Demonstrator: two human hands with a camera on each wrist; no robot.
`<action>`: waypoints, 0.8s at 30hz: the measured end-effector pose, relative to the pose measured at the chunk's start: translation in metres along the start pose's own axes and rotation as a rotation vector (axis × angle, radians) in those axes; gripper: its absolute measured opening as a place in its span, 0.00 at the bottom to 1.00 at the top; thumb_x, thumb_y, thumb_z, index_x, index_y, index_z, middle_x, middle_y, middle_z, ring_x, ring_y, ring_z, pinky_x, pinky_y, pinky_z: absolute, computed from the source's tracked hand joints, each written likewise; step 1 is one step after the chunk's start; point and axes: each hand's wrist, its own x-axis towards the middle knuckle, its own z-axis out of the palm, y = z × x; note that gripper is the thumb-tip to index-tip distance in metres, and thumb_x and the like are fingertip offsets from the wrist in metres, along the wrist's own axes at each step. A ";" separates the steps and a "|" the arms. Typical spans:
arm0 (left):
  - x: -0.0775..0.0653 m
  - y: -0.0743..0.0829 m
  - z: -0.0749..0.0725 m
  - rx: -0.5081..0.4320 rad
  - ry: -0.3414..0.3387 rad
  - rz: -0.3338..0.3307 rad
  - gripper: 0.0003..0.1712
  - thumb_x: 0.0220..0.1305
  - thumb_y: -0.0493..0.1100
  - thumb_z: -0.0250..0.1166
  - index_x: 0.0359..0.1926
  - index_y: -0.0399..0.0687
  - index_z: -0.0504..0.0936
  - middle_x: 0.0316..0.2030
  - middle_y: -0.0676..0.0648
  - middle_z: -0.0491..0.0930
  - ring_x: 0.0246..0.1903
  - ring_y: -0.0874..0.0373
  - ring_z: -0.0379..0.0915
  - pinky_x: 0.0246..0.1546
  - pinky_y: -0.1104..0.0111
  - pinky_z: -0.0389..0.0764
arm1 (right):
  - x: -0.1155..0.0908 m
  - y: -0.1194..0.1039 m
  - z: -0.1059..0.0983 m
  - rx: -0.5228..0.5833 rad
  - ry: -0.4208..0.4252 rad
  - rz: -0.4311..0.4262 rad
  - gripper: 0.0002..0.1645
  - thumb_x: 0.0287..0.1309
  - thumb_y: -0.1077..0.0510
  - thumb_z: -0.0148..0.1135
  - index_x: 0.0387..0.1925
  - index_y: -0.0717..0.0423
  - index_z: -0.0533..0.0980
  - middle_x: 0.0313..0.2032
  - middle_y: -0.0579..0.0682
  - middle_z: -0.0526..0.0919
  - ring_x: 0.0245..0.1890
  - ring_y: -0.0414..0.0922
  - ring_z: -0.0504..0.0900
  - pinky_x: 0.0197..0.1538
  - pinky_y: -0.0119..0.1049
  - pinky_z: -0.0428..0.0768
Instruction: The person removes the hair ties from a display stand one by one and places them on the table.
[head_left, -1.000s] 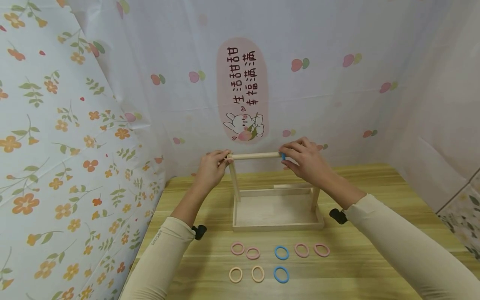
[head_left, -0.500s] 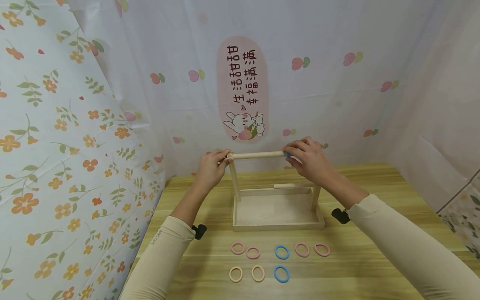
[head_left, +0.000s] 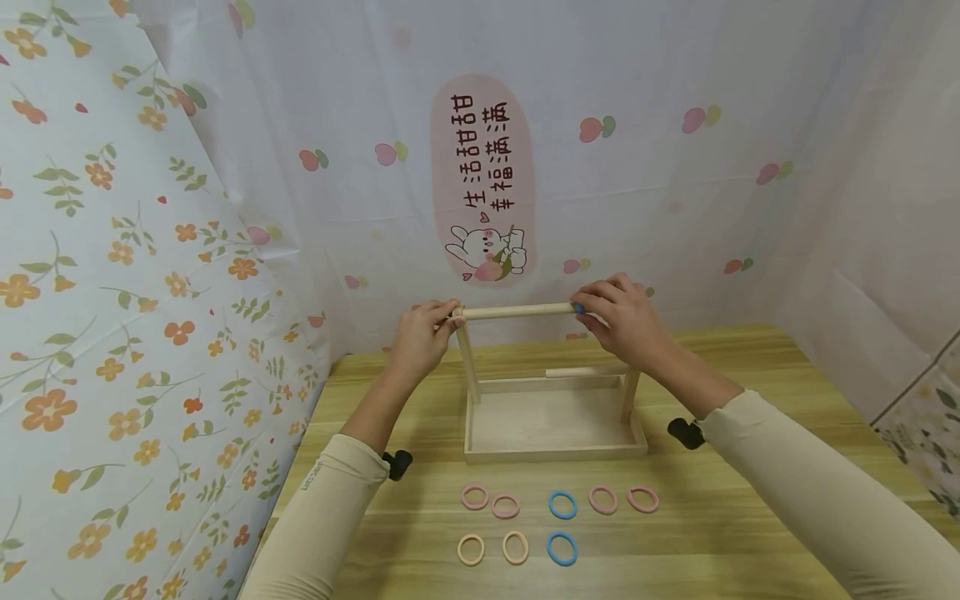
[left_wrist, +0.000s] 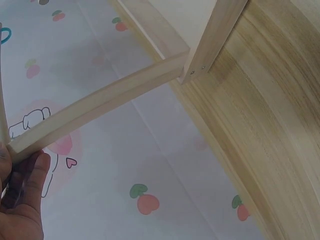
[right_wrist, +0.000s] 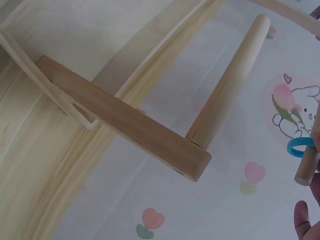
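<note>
A wooden stand (head_left: 555, 456) has a shallow tray base, a tall left post (head_left: 467, 367) and a shorter right post (right_wrist: 125, 120). From the left post's top an upper rod (head_left: 517, 312) runs rightward to a free end. My left hand (head_left: 422, 337) pinches the corner where post and rod meet; its fingers (left_wrist: 36, 180) show in the left wrist view. Near the rod's free end, my right hand (head_left: 624, 321) grips a blue ring (right_wrist: 296, 146). That ring encircles the rod, whose tip sticks out past it. Part of the ring is hidden by the fingers.
A lower rod (head_left: 583, 372) points left from the right post. On the table before the stand lie several pink rings (head_left: 602, 500), two blue rings (head_left: 562, 548) and two yellow rings (head_left: 471, 550). A patterned cloth (head_left: 637, 208) hangs behind the table.
My right hand has slid slightly rightward along the upper rod with the blue ring, toward the free end. The left hand keeps its place on the corner.
</note>
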 end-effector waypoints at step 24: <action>-0.001 -0.002 0.002 -0.010 0.010 0.008 0.25 0.77 0.47 0.69 0.68 0.40 0.86 0.60 0.35 0.89 0.53 0.38 0.86 0.50 0.51 0.92 | -0.009 0.009 -0.010 0.005 0.044 -0.038 0.18 0.56 0.74 0.80 0.49 0.66 0.88 0.46 0.64 0.90 0.42 0.63 0.81 0.45 0.56 0.82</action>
